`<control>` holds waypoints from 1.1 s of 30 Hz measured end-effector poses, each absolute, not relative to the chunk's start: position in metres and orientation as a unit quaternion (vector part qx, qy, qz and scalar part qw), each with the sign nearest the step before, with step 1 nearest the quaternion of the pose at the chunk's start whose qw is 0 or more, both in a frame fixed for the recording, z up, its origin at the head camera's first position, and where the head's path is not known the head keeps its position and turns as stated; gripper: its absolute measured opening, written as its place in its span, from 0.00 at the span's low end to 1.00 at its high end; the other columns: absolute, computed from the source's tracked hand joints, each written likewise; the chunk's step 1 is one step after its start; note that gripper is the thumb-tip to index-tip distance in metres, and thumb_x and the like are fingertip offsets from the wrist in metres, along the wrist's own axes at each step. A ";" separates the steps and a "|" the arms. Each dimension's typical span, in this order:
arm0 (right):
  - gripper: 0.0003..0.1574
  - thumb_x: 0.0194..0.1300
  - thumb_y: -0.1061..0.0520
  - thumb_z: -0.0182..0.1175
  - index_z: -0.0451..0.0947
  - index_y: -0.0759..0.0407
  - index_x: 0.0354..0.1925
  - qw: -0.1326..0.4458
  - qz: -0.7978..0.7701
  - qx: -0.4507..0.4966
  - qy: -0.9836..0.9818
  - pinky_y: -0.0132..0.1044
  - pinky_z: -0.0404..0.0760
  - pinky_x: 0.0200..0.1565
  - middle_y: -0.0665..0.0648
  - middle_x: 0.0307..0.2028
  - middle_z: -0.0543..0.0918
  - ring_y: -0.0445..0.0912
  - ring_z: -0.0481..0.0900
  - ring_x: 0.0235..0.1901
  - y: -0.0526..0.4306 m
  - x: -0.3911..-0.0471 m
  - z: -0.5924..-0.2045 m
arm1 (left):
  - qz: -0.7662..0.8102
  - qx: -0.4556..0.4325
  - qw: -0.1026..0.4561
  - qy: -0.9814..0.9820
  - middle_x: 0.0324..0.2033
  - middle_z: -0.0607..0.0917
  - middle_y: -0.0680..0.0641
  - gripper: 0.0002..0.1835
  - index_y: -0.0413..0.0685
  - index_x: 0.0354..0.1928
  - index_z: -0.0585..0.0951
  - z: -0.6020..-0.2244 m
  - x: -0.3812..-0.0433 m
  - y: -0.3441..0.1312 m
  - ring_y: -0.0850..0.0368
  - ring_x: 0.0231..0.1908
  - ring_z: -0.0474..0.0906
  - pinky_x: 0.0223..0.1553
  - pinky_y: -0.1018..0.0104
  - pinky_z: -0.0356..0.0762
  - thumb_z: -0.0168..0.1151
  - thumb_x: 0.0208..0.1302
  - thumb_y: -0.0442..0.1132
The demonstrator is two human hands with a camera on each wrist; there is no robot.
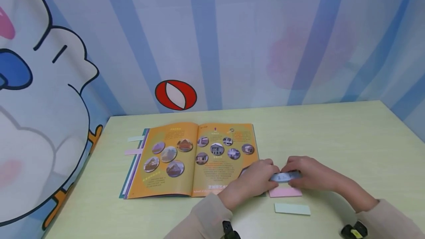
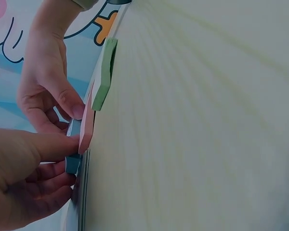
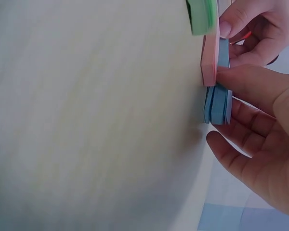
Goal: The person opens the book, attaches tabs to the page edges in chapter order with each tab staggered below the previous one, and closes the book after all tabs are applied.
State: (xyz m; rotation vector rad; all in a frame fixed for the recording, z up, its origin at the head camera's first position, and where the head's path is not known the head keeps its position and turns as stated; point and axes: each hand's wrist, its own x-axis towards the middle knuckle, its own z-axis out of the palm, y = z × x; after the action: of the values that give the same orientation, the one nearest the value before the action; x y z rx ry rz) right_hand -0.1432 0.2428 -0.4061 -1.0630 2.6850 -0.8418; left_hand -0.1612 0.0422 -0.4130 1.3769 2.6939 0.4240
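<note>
Both hands are at a small blue sticky-note pad (image 1: 285,177) beside the book's right edge. My left hand (image 1: 254,180) pinches its left end between thumb and fingers, the back of that hand overlapping the page corner. At the other end my right hand (image 1: 310,174) has thumb and fingertips on the pad. Seen from the right wrist, the blue sheets (image 3: 218,108) stand in a few parted layers. A pink sticky-note pad (image 1: 285,192) lies just below the hands, and a green one (image 1: 292,209) sits nearer the front.
An open book (image 1: 172,180) with orange pages full of round photos lies left of the hands. A pale green tab (image 1: 135,139) and a pink tab (image 1: 132,152) stick out from its left edge. Behind the table (image 1: 332,132) hangs a blue-striped backdrop (image 1: 232,47).
</note>
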 end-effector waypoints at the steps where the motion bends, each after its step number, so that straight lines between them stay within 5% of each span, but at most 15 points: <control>1: 0.13 0.51 0.65 0.67 0.82 0.59 0.39 0.064 -0.280 -0.354 0.890 0.28 0.69 0.28 0.44 0.31 0.74 0.35 0.68 0.27 0.243 -0.143 -0.406 | 0.140 0.450 0.042 0.881 0.27 0.75 0.56 0.09 0.48 0.41 0.84 -0.413 -0.161 0.042 0.67 0.25 0.65 0.24 0.81 0.59 0.64 0.59 0.42; 21: 0.14 0.52 0.66 0.67 0.82 0.57 0.40 0.026 -0.288 -0.373 0.882 0.32 0.74 0.28 0.43 0.32 0.75 0.35 0.69 0.28 0.237 -0.138 -0.385 | 0.167 0.465 -0.001 0.869 0.32 0.78 0.54 0.13 0.46 0.46 0.82 -0.394 -0.156 0.026 0.68 0.29 0.67 0.30 0.84 0.63 0.64 0.59 0.39; 33: 0.14 0.53 0.67 0.65 0.82 0.56 0.40 0.031 -0.305 -0.371 0.876 0.31 0.76 0.27 0.42 0.33 0.74 0.34 0.70 0.28 0.223 -0.124 -0.373 | 0.210 0.463 -0.021 0.861 0.29 0.78 0.56 0.09 0.46 0.41 0.84 -0.388 -0.146 0.009 0.69 0.27 0.66 0.27 0.85 0.62 0.66 0.57 0.38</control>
State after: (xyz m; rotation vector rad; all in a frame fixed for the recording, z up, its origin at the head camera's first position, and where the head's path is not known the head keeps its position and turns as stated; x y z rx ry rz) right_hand -0.1244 0.2229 -0.3729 -1.1437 2.7003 -0.9402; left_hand -0.1456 0.0088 -0.3881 1.4753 2.7415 0.6689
